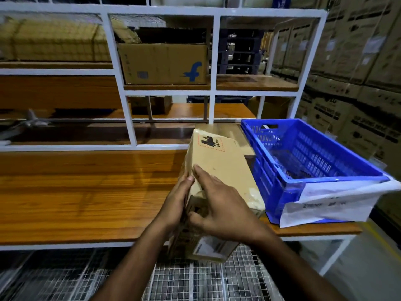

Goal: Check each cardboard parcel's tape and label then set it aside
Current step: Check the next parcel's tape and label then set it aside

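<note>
A brown cardboard parcel (219, 166) is held tilted above the front edge of the wooden worktop (86, 192), its far end bearing a red-dashed hazard label (210, 141). A white shipping label (213, 247) shows on its near underside. My left hand (176, 200) presses against the parcel's left side with fingers along the edge. My right hand (219, 203) lies over the top, fingers spread forward and thumb hooked under the near end. A second brown parcel (227, 129) lies behind it on the worktop.
A blue plastic crate (314, 170) with a white poly mailer (338, 198) draped over its near corner stands at the right. A white rack (125, 101) holds an open box (162, 66) with a blue logo. Stacked cartons (358, 61) fill the right. Wire mesh (195, 276) sits below.
</note>
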